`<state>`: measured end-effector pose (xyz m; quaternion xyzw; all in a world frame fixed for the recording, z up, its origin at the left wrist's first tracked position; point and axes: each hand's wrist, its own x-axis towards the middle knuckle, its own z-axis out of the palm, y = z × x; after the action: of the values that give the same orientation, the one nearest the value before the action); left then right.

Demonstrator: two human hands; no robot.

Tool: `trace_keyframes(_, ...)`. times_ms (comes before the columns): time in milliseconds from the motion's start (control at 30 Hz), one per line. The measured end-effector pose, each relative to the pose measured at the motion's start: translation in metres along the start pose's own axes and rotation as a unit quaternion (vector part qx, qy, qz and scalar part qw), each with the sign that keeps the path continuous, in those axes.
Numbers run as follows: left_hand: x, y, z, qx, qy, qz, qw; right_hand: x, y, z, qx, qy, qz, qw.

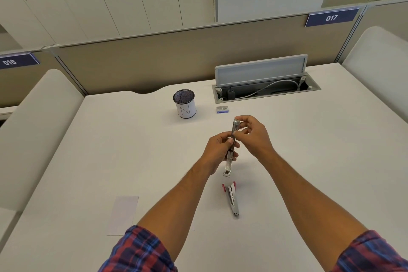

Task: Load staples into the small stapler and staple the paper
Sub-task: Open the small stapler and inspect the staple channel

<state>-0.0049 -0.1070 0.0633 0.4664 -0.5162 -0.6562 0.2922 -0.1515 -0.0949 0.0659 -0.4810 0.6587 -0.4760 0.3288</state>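
My left hand (217,150) grips a long silver stapler (229,161) around its middle, held above the white desk with one end pointing toward me. My right hand (251,133) pinches the stapler's far upper end between thumb and fingers. Below them on the desk lies a small stapler (232,199) with red parts, opened up. A small staple box (222,109) sits farther back. A white sheet of paper (123,214) lies at the near left, partly hidden by my left arm.
A mesh pen cup (185,104) with a white label stands behind my hands. An open cable hatch (265,86) with a raised lid is set into the desk at the back right. Padded dividers flank the desk (309,150).
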Motion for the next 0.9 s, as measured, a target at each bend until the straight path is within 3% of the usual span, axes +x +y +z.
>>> trace_keyframes(267, 0.000, 0.002, 0.001, -0.005, -0.011, -0.025, 1.000, -0.004, 0.007, 0.002, 0.093, 0.044, 0.015, 0.995)
trace_keyframes(567, -0.004, 0.011, -0.008, 0.003, -0.042, -0.063, 0.997, -0.012, 0.009, -0.012, 0.169, -0.101, 0.029, 0.980)
trace_keyframes(700, -0.006, 0.013, -0.010, 0.023, -0.018, -0.028, 0.999, -0.014, 0.010, -0.013, 0.187, -0.121, 0.013, 0.975)
trace_keyframes(900, -0.010, 0.011, -0.001, 0.078, 0.050, 0.070, 0.993, -0.013, 0.011, -0.012, 0.210, -0.055, -0.003, 0.976)
